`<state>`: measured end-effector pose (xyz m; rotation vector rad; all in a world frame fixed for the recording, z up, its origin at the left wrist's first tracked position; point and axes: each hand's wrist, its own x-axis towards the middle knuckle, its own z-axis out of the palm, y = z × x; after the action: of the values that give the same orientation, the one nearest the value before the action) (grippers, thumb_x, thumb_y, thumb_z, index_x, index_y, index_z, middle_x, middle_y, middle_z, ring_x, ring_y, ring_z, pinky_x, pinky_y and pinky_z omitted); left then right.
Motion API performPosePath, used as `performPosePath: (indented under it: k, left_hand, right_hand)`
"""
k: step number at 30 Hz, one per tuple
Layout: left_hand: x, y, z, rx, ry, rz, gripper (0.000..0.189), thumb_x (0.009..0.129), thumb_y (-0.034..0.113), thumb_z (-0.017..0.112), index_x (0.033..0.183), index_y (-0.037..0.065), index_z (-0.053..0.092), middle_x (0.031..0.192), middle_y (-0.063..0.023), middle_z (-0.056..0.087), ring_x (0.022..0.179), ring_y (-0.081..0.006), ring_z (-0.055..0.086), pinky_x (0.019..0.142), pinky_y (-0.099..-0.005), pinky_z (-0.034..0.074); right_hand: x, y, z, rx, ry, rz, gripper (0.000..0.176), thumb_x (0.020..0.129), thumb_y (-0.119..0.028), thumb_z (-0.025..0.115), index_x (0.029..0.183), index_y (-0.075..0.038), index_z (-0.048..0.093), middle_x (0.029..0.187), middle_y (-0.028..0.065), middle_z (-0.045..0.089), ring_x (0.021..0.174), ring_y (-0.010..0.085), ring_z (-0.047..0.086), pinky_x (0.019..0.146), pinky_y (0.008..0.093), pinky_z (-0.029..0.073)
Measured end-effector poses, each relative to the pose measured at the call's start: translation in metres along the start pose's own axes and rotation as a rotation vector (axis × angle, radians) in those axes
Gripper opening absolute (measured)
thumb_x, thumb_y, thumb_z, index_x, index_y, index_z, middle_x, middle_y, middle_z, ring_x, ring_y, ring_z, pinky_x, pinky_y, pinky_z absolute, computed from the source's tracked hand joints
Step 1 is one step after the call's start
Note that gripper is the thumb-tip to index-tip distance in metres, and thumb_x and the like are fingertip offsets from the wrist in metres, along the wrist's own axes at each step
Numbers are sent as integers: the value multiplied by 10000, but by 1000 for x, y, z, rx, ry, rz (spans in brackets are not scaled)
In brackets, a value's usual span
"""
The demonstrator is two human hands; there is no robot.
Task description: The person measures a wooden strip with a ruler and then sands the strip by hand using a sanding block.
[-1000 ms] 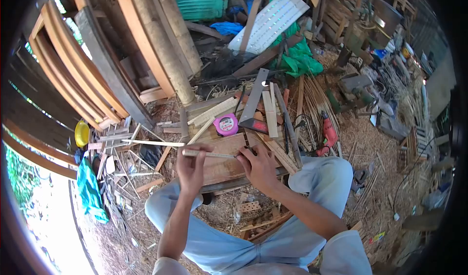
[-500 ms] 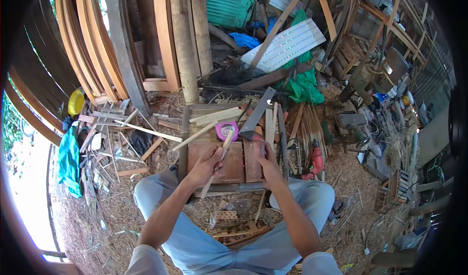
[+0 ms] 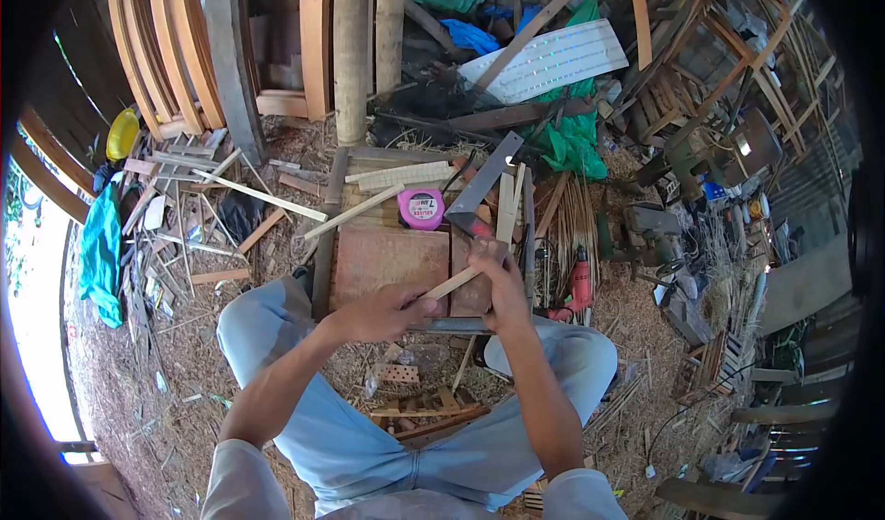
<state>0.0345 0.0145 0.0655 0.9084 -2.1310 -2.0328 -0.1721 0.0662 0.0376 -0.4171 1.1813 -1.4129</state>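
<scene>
My left hand [image 3: 392,313] is closed around one end of a thin wooden strip [image 3: 450,283], low over the front of a small wooden work table [image 3: 392,266]. The fingers of my right hand [image 3: 498,285] are closed at the strip's other end. Just beyond the right hand lies a handsaw [image 3: 484,185] with a dark grey blade and a reddish handle. A pink tape measure [image 3: 422,209] sits on the table's middle. Pale wooden strips [image 3: 401,177] lie at the table's back, and more strips [image 3: 508,208] lie along its right side.
On the right, a red power drill [image 3: 580,282] lies on the shavings-covered ground. Scrap wood [image 3: 198,202] is heaped at the left. Wooden frames [image 3: 166,50] and a post [image 3: 351,59] stand behind. A green plastic sheet [image 3: 573,142] lies at the back right.
The strip has swung from steep to slanting rightward, and my right hand has come onto its far end. My left hand has moved down. The view has shifted.
</scene>
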Motion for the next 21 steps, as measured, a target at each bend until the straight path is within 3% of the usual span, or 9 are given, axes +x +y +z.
performPosePath:
  k: [1, 3, 6, 9, 11, 13, 15, 19, 21]
  left_hand:
    - [-3, -9, 2, -7, -2, 0, 298, 1014, 297, 470, 1130, 27, 516, 678, -37, 529, 534, -153, 543, 471, -322, 412]
    - [-7, -31, 11, 608, 455, 326, 236, 982, 205, 490, 1095, 0, 523, 706, -191, 606, 618, -378, 619, 557, -470, 466]
    - [-20, -26, 9, 583, 454, 106, 187, 948, 145, 499, 1051, -8, 531, 761, -285, 600, 717, -499, 580, 640, -553, 454]
    - [-28, -34, 4, 545, 524, 39, 184, 959, 165, 495, 1031, 2, 537, 728, -288, 598, 706, -476, 600, 642, -546, 464]
    - [-30, -30, 5, 535, 495, -29, 198, 964, 176, 488, 1019, -9, 531, 735, -294, 600, 712, -476, 605, 646, -547, 468]
    - [-31, -25, 8, 524, 455, -90, 214, 969, 186, 481, 1007, -20, 526, 741, -300, 603, 719, -475, 610, 650, -549, 471]
    - [-30, -21, 11, 658, 440, -79, 244, 986, 197, 451, 958, -40, 504, 736, -291, 612, 721, -477, 619, 658, -547, 491]
    - [-31, -24, 21, 728, 455, -102, 258, 998, 197, 432, 941, -50, 480, 727, -272, 619, 704, -468, 629, 631, -540, 509]
    - [-30, -19, 25, 711, 451, -138, 258, 1007, 198, 416, 971, -52, 468, 730, -260, 624, 697, -456, 640, 599, -537, 520]
  right_hand:
    - [1, -6, -2, -55, 80, 23, 457, 819, -262, 729, 1176, -67, 522, 1065, 65, 571, 926, 168, 587, 819, 306, 489]
    - [7, -3, -12, -117, 169, 48, 458, 840, -307, 710, 1169, -60, 508, 1066, 73, 566, 925, 176, 582, 825, 314, 480]
    - [22, 14, -30, -325, 298, -156, 468, 866, -343, 688, 1181, -72, 473, 1058, 69, 562, 921, 196, 571, 840, 331, 459]
    - [0, -8, -15, -291, 341, -205, 518, 891, -364, 662, 1250, -79, 421, 1037, 73, 565, 915, 206, 565, 853, 338, 445]
    - [-17, -14, -4, -836, 31, -518, 497, 894, -318, 665, 1272, -81, 446, 1039, 96, 579, 930, 212, 573, 838, 345, 457]
    - [-18, 6, 13, -900, 11, -638, 442, 879, -281, 688, 1239, -76, 532, 1000, 133, 585, 923, 249, 593, 808, 367, 474]
    - [-24, 25, 31, -1160, 140, -789, 344, 849, -252, 717, 1132, -75, 634, 964, 158, 584, 888, 317, 605, 770, 399, 488]
    - [-23, 44, 48, -1312, 75, -917, 290, 840, -258, 721, 1064, -82, 671, 933, 175, 566, 836, 359, 593, 724, 419, 487]
    - [16, 35, 36, -1224, 306, -956, 264, 845, -250, 713, 1046, -83, 677, 903, 182, 549, 796, 357, 587, 680, 426, 477]
